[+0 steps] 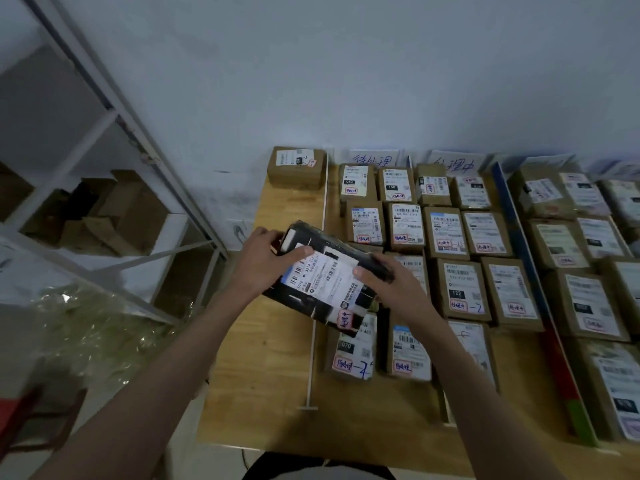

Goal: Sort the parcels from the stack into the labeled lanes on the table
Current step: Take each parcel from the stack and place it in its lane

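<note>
two bare forearms reached forward from the bottom of the view over the near edge of the wooden counter (277, 393). the left hand (263, 261) gripped the far left end of a black parcel (325, 275), thumb laid across its top and fingers curled round the edge. the right hand (388, 285) held the parcel's right side, thumb pressed on the white shipping label (322, 278), fingers wrapped underneath. the parcel was lifted and tilted above the counter, over the near boxes of the first lane. a white divider strip (317, 306) ran along that lane's left. beyond lay rows of brown boxes (460, 289) with labels, and a blue divider (519, 244) further right. a lone brown box (298, 168) sat at the far left corner. handwritten lane signs (374, 159) stood against the wall. a metal shelf (114, 161) stood to the left.
</note>
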`<state>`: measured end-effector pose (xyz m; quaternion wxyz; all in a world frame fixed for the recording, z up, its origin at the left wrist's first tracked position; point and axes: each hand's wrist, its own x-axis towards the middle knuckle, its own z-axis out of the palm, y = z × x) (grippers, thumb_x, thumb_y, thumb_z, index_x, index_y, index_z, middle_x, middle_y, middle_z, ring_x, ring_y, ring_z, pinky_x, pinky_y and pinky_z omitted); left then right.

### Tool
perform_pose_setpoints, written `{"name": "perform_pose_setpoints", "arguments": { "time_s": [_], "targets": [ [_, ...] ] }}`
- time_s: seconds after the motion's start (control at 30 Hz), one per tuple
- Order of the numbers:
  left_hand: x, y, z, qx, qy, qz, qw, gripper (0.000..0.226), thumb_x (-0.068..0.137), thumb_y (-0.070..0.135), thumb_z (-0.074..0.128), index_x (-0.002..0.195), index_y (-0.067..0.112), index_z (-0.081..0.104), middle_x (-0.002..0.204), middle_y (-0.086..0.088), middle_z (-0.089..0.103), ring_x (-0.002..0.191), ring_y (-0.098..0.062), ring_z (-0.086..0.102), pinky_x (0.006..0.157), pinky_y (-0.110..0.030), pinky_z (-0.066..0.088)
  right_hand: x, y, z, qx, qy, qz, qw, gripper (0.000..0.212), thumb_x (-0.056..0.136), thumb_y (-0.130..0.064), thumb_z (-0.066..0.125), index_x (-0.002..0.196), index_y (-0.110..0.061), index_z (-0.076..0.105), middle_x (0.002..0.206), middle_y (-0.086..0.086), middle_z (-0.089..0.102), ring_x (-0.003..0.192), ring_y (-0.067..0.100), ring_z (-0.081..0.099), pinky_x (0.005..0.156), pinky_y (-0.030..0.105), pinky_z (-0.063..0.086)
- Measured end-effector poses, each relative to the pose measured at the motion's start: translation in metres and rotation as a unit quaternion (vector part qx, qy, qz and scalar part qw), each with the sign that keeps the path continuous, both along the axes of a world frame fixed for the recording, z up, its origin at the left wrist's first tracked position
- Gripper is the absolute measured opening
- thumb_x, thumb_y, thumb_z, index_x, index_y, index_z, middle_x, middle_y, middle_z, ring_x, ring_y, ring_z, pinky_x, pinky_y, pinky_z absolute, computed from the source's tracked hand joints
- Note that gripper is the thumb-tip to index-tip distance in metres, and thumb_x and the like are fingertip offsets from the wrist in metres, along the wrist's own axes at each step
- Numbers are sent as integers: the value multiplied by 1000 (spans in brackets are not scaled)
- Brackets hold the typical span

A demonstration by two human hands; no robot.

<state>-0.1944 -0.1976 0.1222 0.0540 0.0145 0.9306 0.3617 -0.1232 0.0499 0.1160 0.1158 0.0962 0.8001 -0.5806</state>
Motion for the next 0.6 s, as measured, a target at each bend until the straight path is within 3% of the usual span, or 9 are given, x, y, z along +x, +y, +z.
{"name": "perform_pose_setpoints", "arguments": {
  "time_s": [0.07, 0.17, 0.23, 0.33, 0.4, 0.6],
  "targets": [
    [1, 8, 9, -23, 3, -3, 1000, 57, 74, 71, 66, 101, 21, 67, 97, 2, 53, 87, -14, 59, 78, -34, 52, 7, 2, -1, 56, 35, 28, 997, 20, 89, -41, 70, 103, -32, 60, 95, -15, 65, 89, 2, 63, 72, 15, 48],
    [2, 20, 22, -42, 2, -18, 999, 53, 77, 68, 67, 103, 21, 67, 97, 0, 51, 87, -15, 57, 78, -33, 49, 16, 7, -7, 109, 66, 15, 992, 35, 86, -51, 69, 104, -21, 67, 89, -9, 67, 100, 17, 58, 82, 33, 50],
    [5, 27, 27, -48, 0, -25, 999, 51, 79, 66, 66, 107, 24, 66, 95, 2, 49, 87, -14, 56, 75, -31, 46, 24, 9, -10, 123, 64, 11, 990, 47, 83, -60, 66, 104, -18, 71, 90, -2, 68, 105, 18, 54, 83, 36, 47],
    [11, 36, 30, -55, 19, -39, 998, 50, 83, 62, 65, 118, 27, 64, 96, 6, 51, 90, -17, 58, 77, -30, 45, 34, 8, -8, 122, 55, 5, 991, 53, 84, -61, 65, 91, -9, 72, 85, 5, 73, 85, 18, 68, 76, 39, 56],
    [15, 39, 30, -22, 12, -46, 999, 59, 83, 58, 67, 132, 26, 57, 111, 3, 60, 95, -18, 62, 85, -36, 53, 42, 8, -9, 126, 48, -9, 991, 49, 88, -53, 65, 87, -5, 71, 80, 7, 74, 76, 18, 70, 72, 40, 56],
    [27, 35, 32, 27, -47, -112, 992, 70, 88, 51, 67, 148, 27, 39, 136, -7, 56, 104, -18, 60, 91, -37, 52, 61, 1, -13, 124, 37, -57, 990, 31, 91, -47, 65, 79, -18, 66, 75, 1, 71, 69, 13, 66, 56, 20, 46]
  ]
}}
